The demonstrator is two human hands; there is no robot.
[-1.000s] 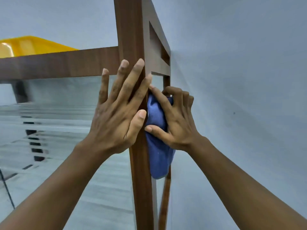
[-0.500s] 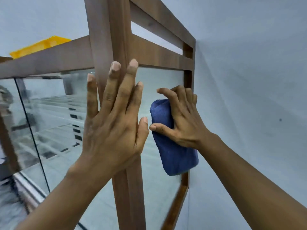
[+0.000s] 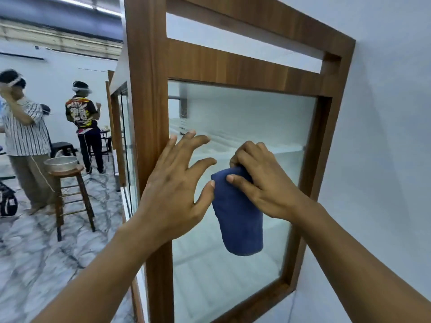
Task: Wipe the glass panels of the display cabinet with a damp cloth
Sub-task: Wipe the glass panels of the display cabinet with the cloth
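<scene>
The display cabinet has a brown wooden frame (image 3: pixel 149 94) and a side glass panel (image 3: pixel 251 117) facing me. A dark blue cloth (image 3: pixel 238 217) hangs against the middle of that glass. My right hand (image 3: pixel 263 183) grips the cloth's top edge, fingers curled over it and thumb pinching its front. My left hand (image 3: pixel 177 187) is spread with straight fingers over the frame's corner post and the glass's left edge, its thumb tip beside the cloth.
A white wall (image 3: pixel 384 136) runs close along the cabinet's right side. To the left stands a wooden stool (image 3: pixel 70 197) with a metal bowl (image 3: pixel 61 162) on it, on a marbled floor (image 3: pixel 46 252). Two people (image 3: pixel 23 136) stand further back.
My view has swung left, so the side panel now faces me more squarely. My left hand has slid from the front of the post towards the side glass. The cloth stays on the glass.
</scene>
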